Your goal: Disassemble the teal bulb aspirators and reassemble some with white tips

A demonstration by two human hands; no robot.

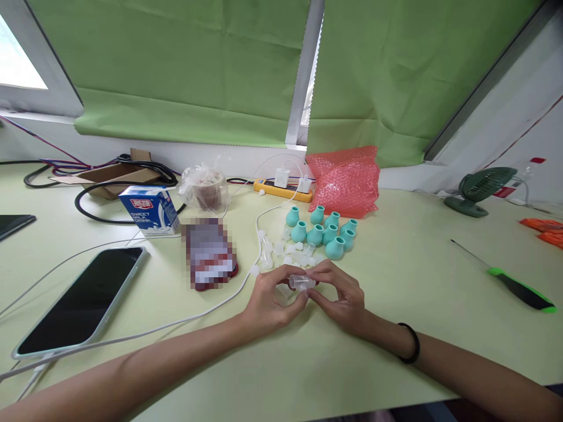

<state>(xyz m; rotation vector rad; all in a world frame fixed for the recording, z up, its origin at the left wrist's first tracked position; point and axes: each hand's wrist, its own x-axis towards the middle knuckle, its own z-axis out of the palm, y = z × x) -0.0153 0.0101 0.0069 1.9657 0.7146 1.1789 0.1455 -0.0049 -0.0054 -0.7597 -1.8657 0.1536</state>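
Both my hands meet over the middle of the pale green table (396,351). My left hand (272,299) and my right hand (341,296) pinch a small clear plastic tube (302,283) between their fingertips, just above the tabletop. Directly behind them lie several small clear plastic parts (288,252), and behind those stands a cluster of several teal rubber bulbs (328,232). A black band sits on my right wrist.
A phone (81,305) on a white cable lies at the left, with a milk carton (149,210) and a blurred packet (209,253) beyond. A pink bubble-wrap bag (345,179), a power strip (281,189), a green-handled screwdriver (514,286) and a small fan (481,189) are around.
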